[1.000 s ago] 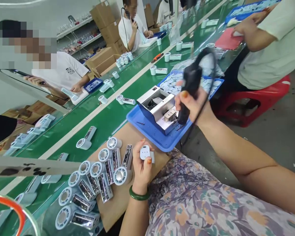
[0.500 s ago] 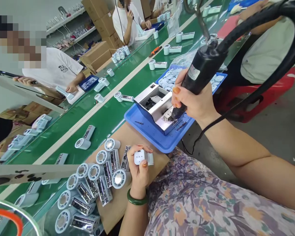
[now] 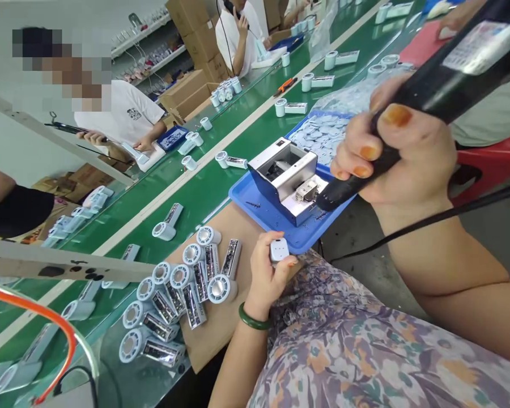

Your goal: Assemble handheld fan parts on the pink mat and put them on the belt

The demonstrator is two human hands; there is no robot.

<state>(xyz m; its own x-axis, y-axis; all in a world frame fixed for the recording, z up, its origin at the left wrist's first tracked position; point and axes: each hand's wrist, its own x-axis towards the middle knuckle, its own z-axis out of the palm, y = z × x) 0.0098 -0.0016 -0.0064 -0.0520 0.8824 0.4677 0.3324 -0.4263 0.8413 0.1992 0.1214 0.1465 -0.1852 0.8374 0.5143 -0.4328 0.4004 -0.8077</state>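
My left hand (image 3: 266, 280) is closed around a pale-blue handheld fan (image 3: 279, 247); the end facing me shows a few small holes, and my fingers hide most of the rest. It is held above the cardboard, close to the near edge of the blue tray (image 3: 255, 197). My right hand (image 3: 412, 150) grips a black electric screwdriver (image 3: 454, 65), tilted with its tip pointing down to the left. That tip is just beside the metal outlet of a screw feeder (image 3: 291, 180) standing in the tray. Whether a screw is on the tip, I cannot tell.
Several pale-blue fans with exposed circuit boards (image 3: 193, 306) lie on brown cardboard (image 3: 221, 331) at left. Behind the feeder, a blue tray holds pale-blue covers (image 3: 321, 136). More fans lie along the green conveyor (image 3: 204, 195). Co-workers sit across it. A cable hangs by my right forearm.
The electric screwdriver has drawn back from the feeder's outlet, up and toward me. My left hand has moved right with the fan, nearer the tray. The view has shifted a little.
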